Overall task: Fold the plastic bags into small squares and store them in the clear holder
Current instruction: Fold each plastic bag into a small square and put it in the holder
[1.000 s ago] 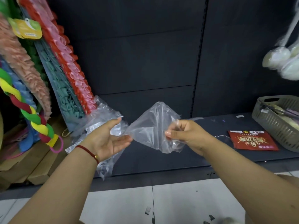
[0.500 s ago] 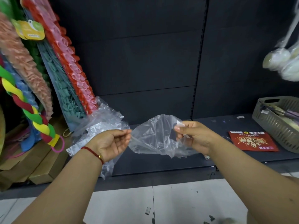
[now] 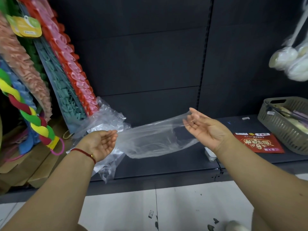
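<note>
Where it bunched between close hands a second ago, bag (image 3: 155,140) now stretched flat, left hand (image 3: 101,144) and right hand (image 3: 203,129) pinching opposite ends, palms up: ready for first fold.

Clear plastic bag (image 3: 155,140) is stretched out between the left hand (image 3: 101,144) and right hand (image 3: 205,129), both palms up, over a dark shelf (image 3: 166,162). More crumpled bags (image 3: 103,120) sit behind the left hand, with a red packet (image 3: 259,143) and grey basket (image 3: 283,124) off right.

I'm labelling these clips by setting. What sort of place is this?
Probably a shop aisle: dark slotted shelving, packaged colourful goods with a hang tag leaning at left, a grey basket of items on the shelf.
</note>
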The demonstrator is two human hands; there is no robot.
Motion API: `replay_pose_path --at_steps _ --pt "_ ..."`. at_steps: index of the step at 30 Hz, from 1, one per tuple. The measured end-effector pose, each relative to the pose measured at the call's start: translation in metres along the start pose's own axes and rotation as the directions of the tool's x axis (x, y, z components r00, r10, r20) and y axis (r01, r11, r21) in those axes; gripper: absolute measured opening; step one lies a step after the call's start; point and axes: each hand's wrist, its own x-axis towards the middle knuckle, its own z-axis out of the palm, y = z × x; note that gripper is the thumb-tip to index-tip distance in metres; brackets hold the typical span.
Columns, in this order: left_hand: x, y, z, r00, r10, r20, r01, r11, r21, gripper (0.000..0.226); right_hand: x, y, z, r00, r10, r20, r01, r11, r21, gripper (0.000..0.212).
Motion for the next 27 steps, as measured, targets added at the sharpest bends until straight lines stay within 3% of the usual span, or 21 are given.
replay_pose_path --at_steps 4,6,9,12,16,21,23,25,27 --pt "0.000 -0.002 0.004 0.991 0.132 0.012 -0.132 0.983 0.126 0.007 0.007 0.005 -0.004 0.985 -0.141 -0.099 0.109 0.954 -0.280 0.016" --pt "0.001 -0.003 0.002 0.973 0.231 0.023 -0.229 0.936 0.269 0.017 0.008 0.006 -0.006 0.966 -0.217 -0.139 0.136 0.889 -0.437 0.007" --pt "0.004 -0.004 -0.002 0.920 0.393 0.010 -0.331 0.761 0.558 0.023 0.009 0.005 -0.009 0.930 -0.322 -0.177 0.165 0.796 -0.583 0.007" --pt "-0.007 -0.005 0.003 0.852 0.522 0.050 -0.414 0.610 0.676 0.010 0.012 0.003 -0.011 0.889 -0.416 -0.192 0.199 0.727 -0.658 0.008" --pt "-0.011 0.001 0.004 0.791 0.591 0.157 -0.560 0.598 0.573 0.026 0.012 -0.006 -0.008 0.867 -0.472 -0.159 0.278 0.724 -0.632 0.017" --pt "-0.023 0.006 0.015 0.729 0.651 0.215 -0.685 0.698 0.210 0.022 0.001 -0.017 0.007 0.891 -0.450 -0.062 0.392 0.831 -0.394 0.017" --pt "-0.032 0.006 0.026 0.696 0.682 0.223 -0.716 0.683 0.147 0.025 -0.003 -0.020 0.013 0.915 -0.388 0.110 0.403 0.857 -0.322 0.046" --pt "-0.036 0.006 0.033 0.699 0.678 0.227 -0.709 0.699 0.096 0.026 -0.003 -0.016 0.013 0.949 -0.221 0.226 0.308 0.806 -0.506 0.081" --pt "-0.039 0.005 0.037 0.720 0.648 0.250 -0.679 0.732 0.059 0.028 -0.003 -0.002 0.010 0.971 0.001 0.239 0.178 0.663 -0.727 0.087"
